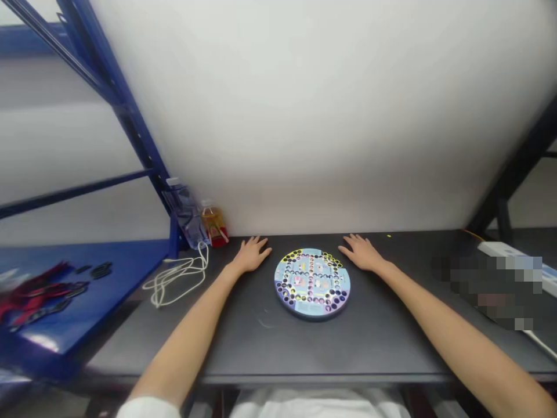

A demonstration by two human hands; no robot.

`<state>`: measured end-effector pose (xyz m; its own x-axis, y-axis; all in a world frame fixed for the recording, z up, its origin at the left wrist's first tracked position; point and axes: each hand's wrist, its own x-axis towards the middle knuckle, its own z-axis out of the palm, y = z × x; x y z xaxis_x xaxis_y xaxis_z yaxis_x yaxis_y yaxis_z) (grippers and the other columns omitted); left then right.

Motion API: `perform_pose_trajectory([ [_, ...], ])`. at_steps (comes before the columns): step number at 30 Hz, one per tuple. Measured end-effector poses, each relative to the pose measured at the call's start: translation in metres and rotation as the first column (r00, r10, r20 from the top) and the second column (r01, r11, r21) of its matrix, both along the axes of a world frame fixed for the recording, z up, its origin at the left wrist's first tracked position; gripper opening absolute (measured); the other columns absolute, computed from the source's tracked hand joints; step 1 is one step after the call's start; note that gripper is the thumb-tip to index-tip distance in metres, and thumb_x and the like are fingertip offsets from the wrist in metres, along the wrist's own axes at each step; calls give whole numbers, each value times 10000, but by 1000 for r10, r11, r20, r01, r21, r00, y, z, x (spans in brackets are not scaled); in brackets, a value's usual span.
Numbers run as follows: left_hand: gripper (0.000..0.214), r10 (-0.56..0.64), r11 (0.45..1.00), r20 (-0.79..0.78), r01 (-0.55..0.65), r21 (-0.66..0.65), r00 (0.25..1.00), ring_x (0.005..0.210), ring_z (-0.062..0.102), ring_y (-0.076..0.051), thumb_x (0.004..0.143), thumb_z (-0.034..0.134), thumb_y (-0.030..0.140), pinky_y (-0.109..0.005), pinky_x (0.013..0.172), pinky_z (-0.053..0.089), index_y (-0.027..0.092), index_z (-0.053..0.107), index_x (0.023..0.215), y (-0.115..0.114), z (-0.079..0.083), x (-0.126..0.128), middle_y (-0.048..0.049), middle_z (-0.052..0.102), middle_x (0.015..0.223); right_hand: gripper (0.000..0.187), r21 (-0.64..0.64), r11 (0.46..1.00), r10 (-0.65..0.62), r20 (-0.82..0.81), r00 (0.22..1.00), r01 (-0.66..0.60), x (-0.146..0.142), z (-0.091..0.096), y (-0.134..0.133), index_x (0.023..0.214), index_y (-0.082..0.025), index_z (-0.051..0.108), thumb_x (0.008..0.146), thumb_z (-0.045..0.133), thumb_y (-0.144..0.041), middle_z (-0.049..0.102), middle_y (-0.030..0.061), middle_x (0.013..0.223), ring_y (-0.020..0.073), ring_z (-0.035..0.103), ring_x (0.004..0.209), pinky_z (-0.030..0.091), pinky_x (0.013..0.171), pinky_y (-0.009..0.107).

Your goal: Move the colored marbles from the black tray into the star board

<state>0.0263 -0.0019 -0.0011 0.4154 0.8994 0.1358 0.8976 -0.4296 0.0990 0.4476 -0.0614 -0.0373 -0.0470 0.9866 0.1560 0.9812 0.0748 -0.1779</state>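
A round game board (312, 283) with light blue fields and rings of dark and coloured holes lies flat in the middle of the dark table (243, 342). My left hand (252, 253) rests palm down on the table just left of the board, fingers spread and holding nothing. To the right of the board my right hand (361, 252) lies flat too, fingers stretched toward the wall, nothing in it. Neither hand touches the board.
A coiled white cable (176, 280) lies at the table's left, beside a bottle of amber liquid (213, 223) and a clear plastic bag (188, 213) against a blue rack post. A blue shelf (65, 302) with red and black items sits left. A white box (517, 258) stands right.
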Motion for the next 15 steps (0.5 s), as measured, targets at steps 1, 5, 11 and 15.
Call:
perform_pose_trajectory([
  [1, 719, 1, 1000, 0, -1, 0, 1000, 1422, 225, -344, 911, 235, 673, -566, 1116, 162, 236, 366, 1466, 0, 0, 0, -134, 299, 1542, 794, -1, 1000, -2, 0, 1000, 2, 0, 0, 0, 1472, -161, 364, 908, 202, -695, 310, 171, 1535, 343, 236, 1420, 187, 1117, 543],
  [5, 714, 4, 1000, 6, -4, 0, 1000, 1422, 225, -344, 910, 243, 673, -563, 1116, 167, 240, 374, 1462, -1, 0, 1, -130, 302, 1542, 784, 10, 1000, 1, -2, 1000, -1, 1, -1, 0, 1468, -166, 372, 911, 200, -691, 311, 169, 1535, 338, 239, 1420, 193, 1118, 534],
  [11, 705, -2, 1000, 4, 2, 1, 1000, 1420, 232, -338, 916, 242, 662, -559, 1115, 172, 233, 379, 1459, -2, 2, 1, -134, 319, 1533, 784, -11, 1000, -9, -3, 1000, 9, 0, 0, 0, 1469, -161, 368, 911, 211, -689, 307, 167, 1537, 339, 229, 1424, 175, 1121, 544],
  [15, 698, 0, 1000, 3, 0, -2, 1000, 1421, 229, -336, 918, 240, 658, -557, 1115, 173, 238, 376, 1460, -2, 2, 1, -129, 313, 1537, 786, -10, 1000, -6, -9, 1000, 6, -1, 3, -2, 1471, -166, 368, 910, 204, -692, 306, 161, 1539, 336, 229, 1424, 185, 1125, 528],
])
